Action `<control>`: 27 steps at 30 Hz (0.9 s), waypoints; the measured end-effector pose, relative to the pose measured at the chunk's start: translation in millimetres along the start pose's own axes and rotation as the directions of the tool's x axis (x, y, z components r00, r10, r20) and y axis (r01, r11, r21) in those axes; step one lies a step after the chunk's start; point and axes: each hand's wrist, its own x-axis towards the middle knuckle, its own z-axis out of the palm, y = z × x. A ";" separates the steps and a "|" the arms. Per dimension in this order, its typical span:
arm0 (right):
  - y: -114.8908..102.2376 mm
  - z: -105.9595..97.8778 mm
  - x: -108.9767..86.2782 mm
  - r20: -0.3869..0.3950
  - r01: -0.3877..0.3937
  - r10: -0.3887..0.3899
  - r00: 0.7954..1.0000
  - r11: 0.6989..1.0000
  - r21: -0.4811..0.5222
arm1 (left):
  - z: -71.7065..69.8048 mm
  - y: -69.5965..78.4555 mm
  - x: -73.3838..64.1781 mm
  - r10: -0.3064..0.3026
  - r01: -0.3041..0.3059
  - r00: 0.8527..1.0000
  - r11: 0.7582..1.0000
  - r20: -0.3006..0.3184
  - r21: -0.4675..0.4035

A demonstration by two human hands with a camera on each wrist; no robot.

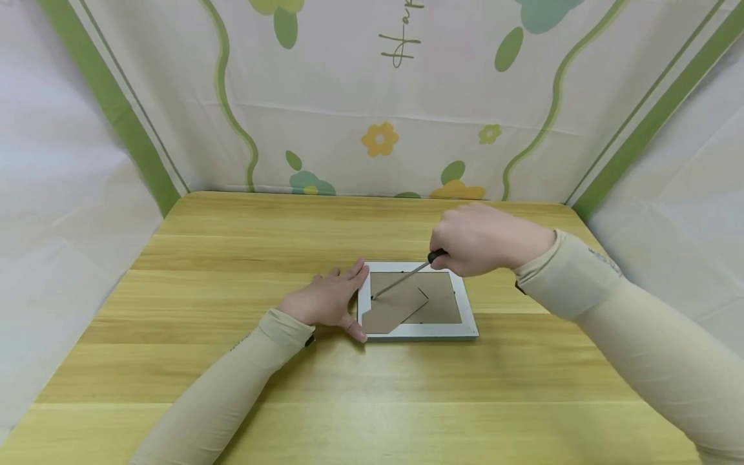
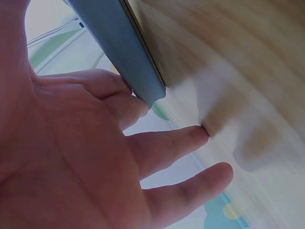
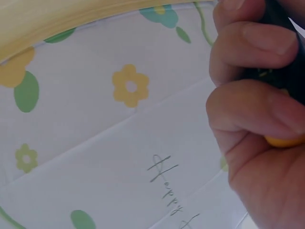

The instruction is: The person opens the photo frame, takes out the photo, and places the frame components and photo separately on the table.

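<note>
A white picture frame [image 1: 436,330] lies back side up on the wooden table, its brown backing board [image 1: 442,307] showing. My left hand [image 1: 325,300] holds the frame's left end, thumb at the near corner and index finger at the far one. In the left wrist view the frame's grey side [image 2: 119,47] meets two fingers at a corner, while the other two stretch out past it. My right hand [image 1: 479,239] grips a screwdriver [image 1: 401,280]. Its shaft slants down left, the tip at a small dark tab on the board's left edge. Most of the dark handle [image 3: 271,74] is hidden by curled fingers.
The wooden table [image 1: 192,310] extends around the frame on all sides. Behind it hangs a white cloth [image 1: 325,97] printed with flowers and leaves. Pale cloth walls [image 1: 64,181] with green borders stand at the left and right.
</note>
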 end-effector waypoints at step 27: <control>-37.4 -43.6 38.4 0.174 -0.029 0.057 0.983 0.987 -0.155 | -0.4 -2.1 2.2 0.014 -0.014 1.000 0.999 -0.010 0.030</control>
